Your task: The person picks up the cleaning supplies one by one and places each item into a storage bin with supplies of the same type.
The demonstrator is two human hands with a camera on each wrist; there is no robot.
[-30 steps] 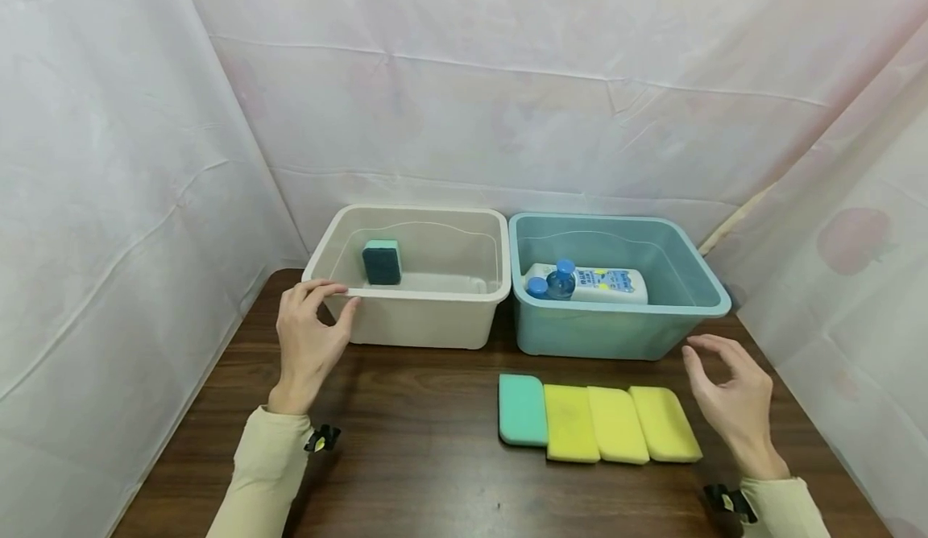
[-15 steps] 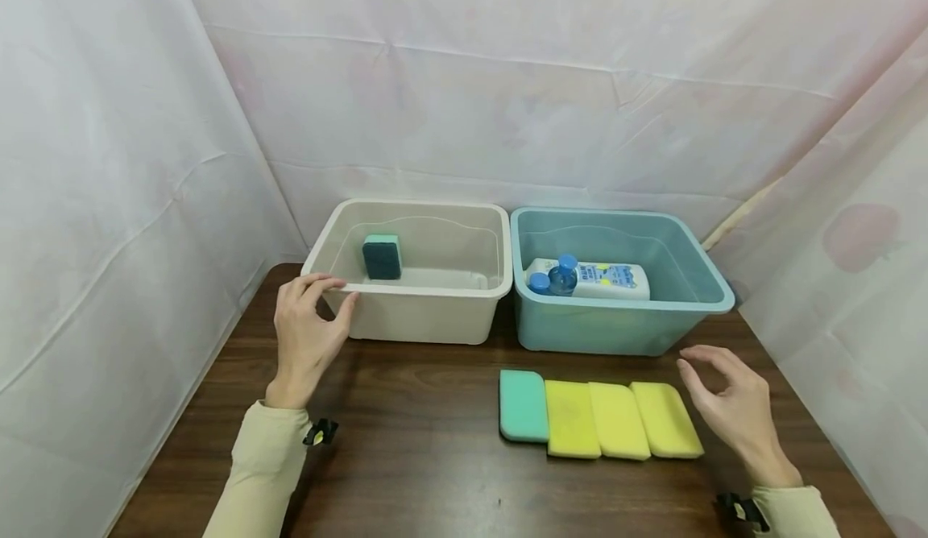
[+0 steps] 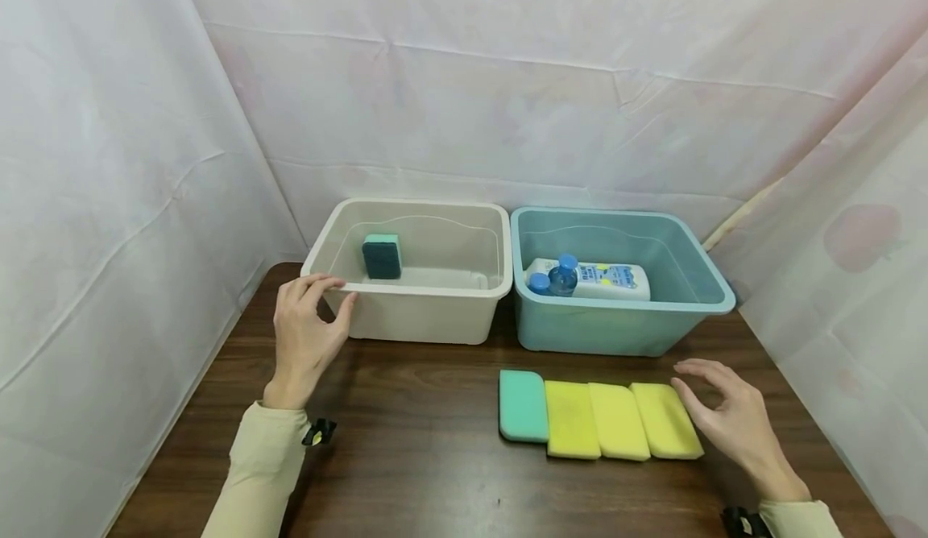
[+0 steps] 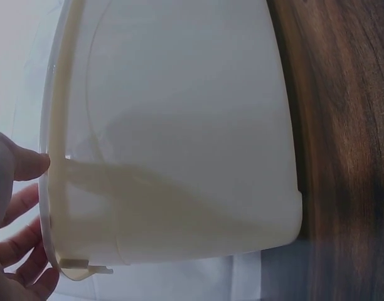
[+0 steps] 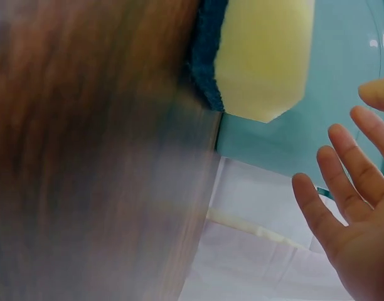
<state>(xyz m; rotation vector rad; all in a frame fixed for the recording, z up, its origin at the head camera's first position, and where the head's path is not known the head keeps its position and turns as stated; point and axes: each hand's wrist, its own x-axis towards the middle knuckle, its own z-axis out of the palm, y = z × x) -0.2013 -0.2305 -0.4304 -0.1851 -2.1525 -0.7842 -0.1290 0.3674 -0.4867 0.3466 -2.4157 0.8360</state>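
My left hand point(image 3: 308, 337) holds the rim of the beige bin point(image 3: 416, 318) at its front left corner, thumb on the outside, fingers over the edge. Inside that bin a green sponge point(image 3: 382, 258) with a dark scouring side stands on edge. On the table lies a row of sponges: a green one point(image 3: 523, 405), then a yellow one point(image 3: 573, 419), a second yellow sponge point(image 3: 619, 421) and a third yellow sponge point(image 3: 664, 421). Beside the last, my right hand point(image 3: 728, 413) hovers with loosely bent fingers. The right wrist view shows this yellow sponge point(image 5: 264, 63) with its dark scouring layer underneath.
A blue bin point(image 3: 594, 329) stands right of the beige one. It contains a white bottle point(image 3: 616, 282) lying down, a small blue-capped bottle point(image 3: 563, 280) and another blue cap point(image 3: 538, 283). Pale curtains point(image 3: 464, 103) enclose the wooden table point(image 3: 420, 473) behind and at both sides.
My right hand has come down and a little left, from beside the blue bin's corner to the rightmost yellow sponge. The left hand keeps its place on the beige bin's rim.
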